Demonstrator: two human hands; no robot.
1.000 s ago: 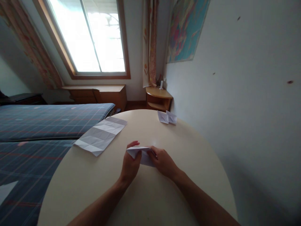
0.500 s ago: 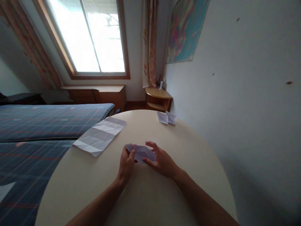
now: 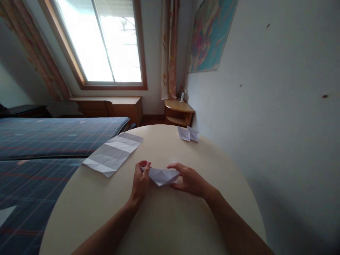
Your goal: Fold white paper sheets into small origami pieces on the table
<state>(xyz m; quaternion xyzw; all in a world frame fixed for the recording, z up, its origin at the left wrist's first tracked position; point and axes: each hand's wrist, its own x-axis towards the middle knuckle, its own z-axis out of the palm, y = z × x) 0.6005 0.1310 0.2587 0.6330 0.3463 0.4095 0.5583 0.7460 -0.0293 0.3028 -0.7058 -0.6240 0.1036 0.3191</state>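
A folded white paper (image 3: 161, 176), shaped like a small paper boat with pointed ends, is between my hands above the round table. My left hand (image 3: 140, 179) pinches its left end between thumb and fingers. At the right end, my right hand (image 3: 190, 180) grips it with the fingers above and the thumb below. The paper's outer tips are partly hidden by my fingers. Two folded paper pieces (image 3: 188, 134) stand side by side at the table's far right edge. A creased sheet of paper (image 3: 113, 154) lies at the far left.
The cream round table (image 3: 164, 226) fills the foreground. To the left is a bed with a plaid mattress (image 3: 53, 138), with a white sheet corner (image 3: 6, 214) on it. A white wall (image 3: 287, 141) runs along the right. A small corner shelf (image 3: 179, 104) stands behind the table.
The folded paper has turned, so its pointed side now faces me. My right hand has shifted slightly right with its end, and my left hand slightly left.
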